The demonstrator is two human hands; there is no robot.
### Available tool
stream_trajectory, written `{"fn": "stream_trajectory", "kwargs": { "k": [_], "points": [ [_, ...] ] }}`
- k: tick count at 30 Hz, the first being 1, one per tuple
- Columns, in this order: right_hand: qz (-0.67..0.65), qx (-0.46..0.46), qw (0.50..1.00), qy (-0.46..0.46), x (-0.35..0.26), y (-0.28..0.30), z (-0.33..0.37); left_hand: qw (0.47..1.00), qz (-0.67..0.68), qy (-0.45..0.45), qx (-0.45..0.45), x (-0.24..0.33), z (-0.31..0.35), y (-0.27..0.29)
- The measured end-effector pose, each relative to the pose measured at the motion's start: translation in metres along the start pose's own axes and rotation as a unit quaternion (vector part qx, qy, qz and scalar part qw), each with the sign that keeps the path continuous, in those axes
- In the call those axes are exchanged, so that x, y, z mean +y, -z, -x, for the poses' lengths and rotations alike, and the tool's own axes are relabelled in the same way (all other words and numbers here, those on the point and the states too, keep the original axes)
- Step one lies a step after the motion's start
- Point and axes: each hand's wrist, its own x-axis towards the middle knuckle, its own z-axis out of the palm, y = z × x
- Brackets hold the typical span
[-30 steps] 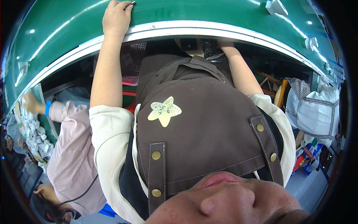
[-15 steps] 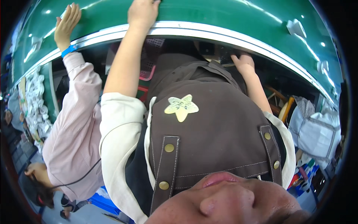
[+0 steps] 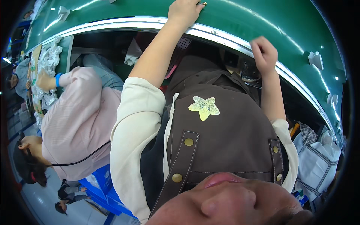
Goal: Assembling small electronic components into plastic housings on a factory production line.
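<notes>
Two bare hands show in my feed, and I start at the left hand (image 3: 183, 15): it looks closed in a pinch on a small gold-tipped piece (image 3: 204, 3), which pokes out past the fingertips above the green worktop (image 3: 142, 9), close to the top of my view. Most of that piece is hidden in the grasp, so I cannot tell its length. The right hand (image 3: 265, 56) is loosely curled in front of the pale edge rail (image 3: 123, 23); its fingertips blur, and I cannot tell whether anything is tucked inside.

To do this well, I would want the pinch light but firm, the left forearm steadied near the rail, and the right knuckles clear of that hard edge. Something so slim could easily roll or slip, I judge, so the gold end should remain in sight.

Below the rail, near the right hand, lies a shiny dark packet (image 3: 250, 71); a pink perforated basket (image 3: 183, 44) sits under the left wrist. Farther out, a white piece (image 3: 315, 60) stands on the worktop to the right, and a co-worker in a pink sleeve (image 3: 84, 88) works at the left.
</notes>
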Motion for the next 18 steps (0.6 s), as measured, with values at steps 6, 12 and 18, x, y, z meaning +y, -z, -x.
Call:
{"fn": "stream_trajectory", "kwargs": {
  "k": [6, 12, 18],
  "points": [
    [0.140, -0.042, 0.984, -0.106, 0.023, -0.025, -0.020, 1.000, -0.015, 0.011, -0.023, -0.004, 0.000, -0.004],
    [0.113, -0.015, 0.985, -0.128, 0.020, -0.020, -0.019, 0.997, 0.064, 0.039, 0.029, -0.017, -0.003, 0.002],
    [0.126, -0.018, 0.986, -0.108, 0.022, -0.026, -0.018, 0.967, 0.011, -0.022, 0.253, -0.081, -0.027, 0.046]
  ]
}}
